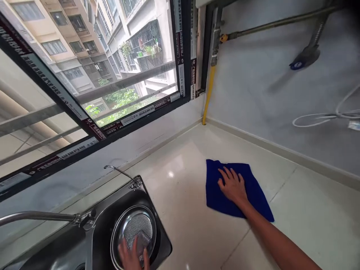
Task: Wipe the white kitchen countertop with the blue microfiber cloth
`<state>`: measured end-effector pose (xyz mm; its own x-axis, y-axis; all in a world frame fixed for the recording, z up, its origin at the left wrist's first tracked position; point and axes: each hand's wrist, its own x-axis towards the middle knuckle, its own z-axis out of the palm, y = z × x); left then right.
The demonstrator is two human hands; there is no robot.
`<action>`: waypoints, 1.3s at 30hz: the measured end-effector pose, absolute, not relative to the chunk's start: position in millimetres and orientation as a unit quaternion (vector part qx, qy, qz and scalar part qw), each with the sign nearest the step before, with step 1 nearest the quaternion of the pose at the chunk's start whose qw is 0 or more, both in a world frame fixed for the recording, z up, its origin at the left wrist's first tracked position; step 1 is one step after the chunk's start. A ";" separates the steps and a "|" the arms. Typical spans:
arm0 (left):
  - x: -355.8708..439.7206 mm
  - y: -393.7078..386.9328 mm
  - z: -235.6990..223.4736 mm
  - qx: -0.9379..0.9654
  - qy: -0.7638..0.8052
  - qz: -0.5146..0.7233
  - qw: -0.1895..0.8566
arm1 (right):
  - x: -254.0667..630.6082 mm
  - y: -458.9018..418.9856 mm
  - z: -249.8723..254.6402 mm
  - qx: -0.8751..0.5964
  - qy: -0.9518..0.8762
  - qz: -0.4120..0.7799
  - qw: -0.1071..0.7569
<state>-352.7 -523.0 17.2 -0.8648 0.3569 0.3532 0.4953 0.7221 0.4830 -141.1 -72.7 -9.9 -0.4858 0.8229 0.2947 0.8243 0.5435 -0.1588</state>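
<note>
1. Pressing evenly on the blue cloth (215,191) would probably serve best for wiping, so that contact with the pale surface (185,202) is kept across its full width.
2. Where the seam (236,247) is crossed, slower, overlapping strokes would be advised, with the corners kept from folding under.
3. The cloth is laid nearly flat on the surface, to the right of the sink (165,242).
4. The right hand (234,186) is spread, palm down, on the cloth; nothing is pinched.
5. The left hand (132,257) is blurred, fingers apart, at a clear item (144,240) over the perforated metal strainer (137,223); whether that item is gripped cannot be told.
</note>
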 end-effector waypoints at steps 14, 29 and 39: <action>-423.4 -306.2 25.8 -0.233 -0.934 -0.270 -0.025 | -203.1 -9.4 -1.4 -0.545 -0.826 0.015 0.144; -406.3 -294.1 22.4 -0.229 -0.949 -0.206 0.068 | -296.4 -18.2 12.5 -0.502 -0.856 0.027 0.123; -409.7 -293.4 15.2 -0.226 -0.943 -0.216 0.114 | -313.6 -109.8 21.3 -0.237 -0.965 0.063 0.094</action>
<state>-409.7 -293.4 15.2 -0.8720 0.3762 0.3132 0.4751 0.8046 0.3562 -313.6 -109.8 21.3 -0.8697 0.4700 0.1509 0.4463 0.8792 -0.1667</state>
